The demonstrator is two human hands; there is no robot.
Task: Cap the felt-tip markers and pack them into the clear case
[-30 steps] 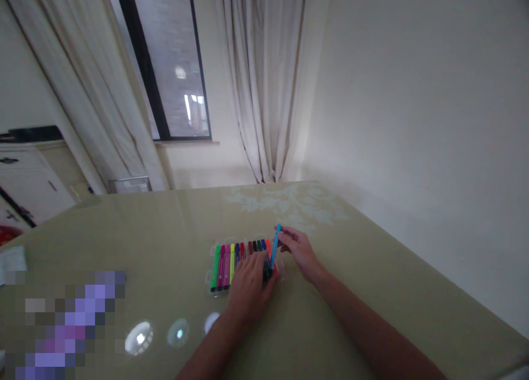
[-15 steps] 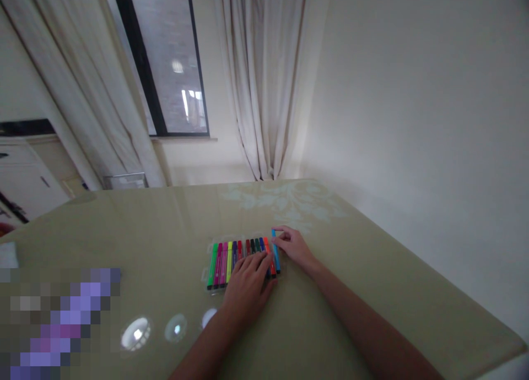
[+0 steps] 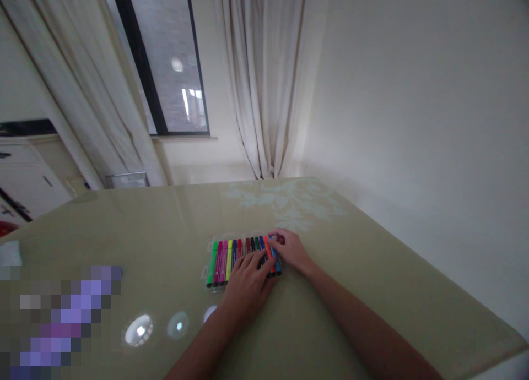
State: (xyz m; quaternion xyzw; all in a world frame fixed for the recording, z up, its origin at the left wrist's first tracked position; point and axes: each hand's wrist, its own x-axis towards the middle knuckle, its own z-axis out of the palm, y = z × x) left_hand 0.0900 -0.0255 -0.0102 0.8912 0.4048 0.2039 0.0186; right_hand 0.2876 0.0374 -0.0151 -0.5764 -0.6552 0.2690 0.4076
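A clear plastic case lies on the table with several coloured markers in a row, a green marker at its left end. My left hand rests over the near middle of the row, fingers stretched out and touching the markers. It covers the lower parts of several of them. At the right end lies a light blue marker, beside an orange-red one. My right hand has its thumb and fingers closed at the top of the blue marker, partly hiding it.
The table has a glossy surface with lamp reflections at the near left. A pixelated purple patch covers the lower left. White tissue-like material lies at the left edge. Curtains and a wall stand behind.
The blue marker has moved left and down, closer against the orange-red one in the row. My right hand has shifted slightly with it; my left hand has stayed nearly in place.
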